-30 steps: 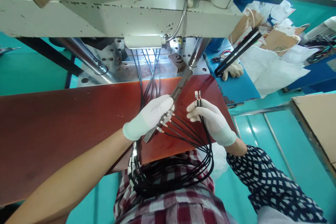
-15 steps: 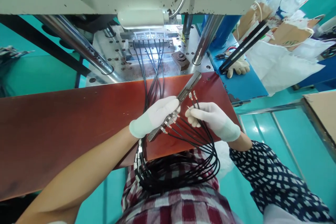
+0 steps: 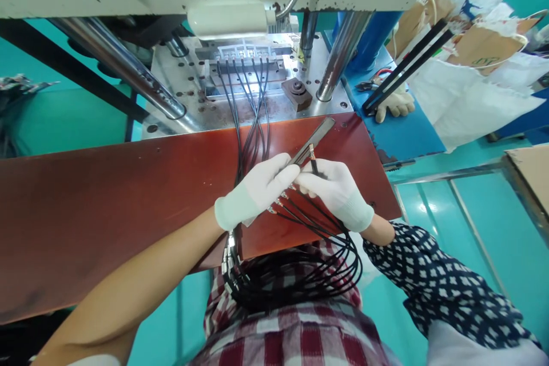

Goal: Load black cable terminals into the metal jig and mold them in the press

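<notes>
My left hand [image 3: 260, 189], in a white glove, grips a flat metal bar [image 3: 319, 134] that lies slantwise above the board. Several metal cable ends sit along its lower part, partly hidden by the glove. Against the bar's middle my right hand [image 3: 337, 189], gloved too, pinches a black cable [image 3: 314, 167] whose metal terminal [image 3: 311, 150] sticks up past the fingers. From both hands the black cables loop down to a bundle [image 3: 291, 296] on the lap, with silvery connectors [image 3: 230, 263] at its left.
A brown board [image 3: 107, 200] spans the front of a press. On the press's metal bed a fixture [image 3: 244, 77] holds several cable ends. A steel post [image 3: 343, 57] and a dark block [image 3: 297, 93] stand right of it. A glove [image 3: 397, 104] lies on the blue table [image 3: 412, 140].
My right hand has moved left, up to the bar and close to my left hand, bringing a cable end to it. My left hand's thumb now reaches further right along the bar.
</notes>
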`<state>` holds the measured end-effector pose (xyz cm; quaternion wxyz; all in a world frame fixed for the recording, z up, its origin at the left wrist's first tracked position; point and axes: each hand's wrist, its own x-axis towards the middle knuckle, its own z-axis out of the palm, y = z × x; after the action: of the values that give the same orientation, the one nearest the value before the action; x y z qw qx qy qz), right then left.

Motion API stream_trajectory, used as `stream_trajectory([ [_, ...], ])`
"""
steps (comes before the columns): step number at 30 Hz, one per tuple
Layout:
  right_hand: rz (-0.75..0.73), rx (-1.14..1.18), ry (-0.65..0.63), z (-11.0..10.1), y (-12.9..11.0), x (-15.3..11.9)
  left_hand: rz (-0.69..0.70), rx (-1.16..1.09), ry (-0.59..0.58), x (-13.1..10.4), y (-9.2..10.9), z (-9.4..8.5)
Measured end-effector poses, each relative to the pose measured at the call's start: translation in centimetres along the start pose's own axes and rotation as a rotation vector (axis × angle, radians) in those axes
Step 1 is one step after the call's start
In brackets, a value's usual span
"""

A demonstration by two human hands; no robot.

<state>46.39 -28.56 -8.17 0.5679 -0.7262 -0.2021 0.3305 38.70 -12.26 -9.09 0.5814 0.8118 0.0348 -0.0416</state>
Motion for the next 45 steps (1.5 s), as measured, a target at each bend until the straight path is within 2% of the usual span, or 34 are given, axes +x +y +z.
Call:
stream_trajectory([
  [3,-0.019,-0.041,0.020,0.3,0.3,0.0,0.025,0.128,0.076,0.0,0.1,0.3],
  [9,-0.073,0.116,0.202,-0.7,0.8,0.0,0.014,-0.105,0.031,0.1,0.0,-0.1],
  [12,-0.083,0.143,0.088,-1.7,0.6,-0.3,-0.006,-0.214,0.053,0.2,-0.1,-0.6],
  [15,-0.061,0.153,0.017,-2.0,-0.1,-0.6,-0.027,-0.282,0.003,0.3,-0.3,-0.9],
  [19,-0.003,0.096,0.014,-1.5,-0.8,-0.2,-0.055,-0.368,-0.094,0.3,-0.7,-0.7],
  [24,-0.012,0.051,0.084,-1.2,-0.8,0.8,-0.049,-0.407,-0.137,0.3,-1.0,-0.5],
  [27,0.006,0.048,0.092,-1.0,-0.8,0.9,-0.037,-0.345,-0.137,0.3,-0.8,-0.5],
  [31,0.007,-0.012,0.115,-0.5,-0.7,0.6,-0.006,0.004,-0.020,0.2,-0.2,-0.3],
  [33,-0.027,-0.064,0.137,-0.4,-0.4,0.4,0.000,0.096,0.018,0.2,-0.1,-0.3],
  [39,-0.171,-0.032,0.185,-1.3,0.1,0.1,-0.010,-0.253,-0.146,0.3,-0.6,-0.4],
  [42,-0.154,-0.030,0.158,-2.1,0.1,0.1,-0.035,-0.354,-0.167,0.4,-0.8,-0.6],
  [45,-0.123,-0.073,0.092,-2.6,-0.1,0.3,-0.057,-0.355,-0.174,0.4,-0.7,-0.8],
])
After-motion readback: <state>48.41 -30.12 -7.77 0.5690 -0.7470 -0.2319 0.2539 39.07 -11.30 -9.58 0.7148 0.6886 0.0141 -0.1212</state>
